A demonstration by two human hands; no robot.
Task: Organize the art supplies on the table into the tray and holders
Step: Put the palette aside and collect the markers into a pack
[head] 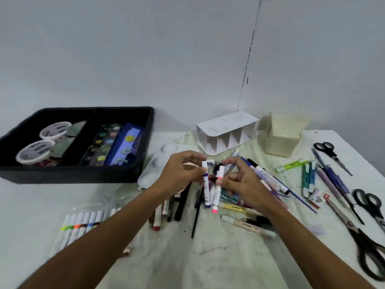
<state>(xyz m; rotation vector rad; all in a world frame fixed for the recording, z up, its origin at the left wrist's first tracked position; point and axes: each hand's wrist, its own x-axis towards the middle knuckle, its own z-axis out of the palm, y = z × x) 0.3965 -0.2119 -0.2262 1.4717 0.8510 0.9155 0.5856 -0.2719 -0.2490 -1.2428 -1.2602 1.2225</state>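
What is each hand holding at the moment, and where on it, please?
Left hand pinches the blue-banded marker near its top; right hand pinches the pink-tipped marker near its top.

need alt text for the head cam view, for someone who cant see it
Left hand holds a blue-tipped marker, right hand a pink-tipped marker, above a pile of pens. A black tray sits at left, a white holder behind, scissors at right.
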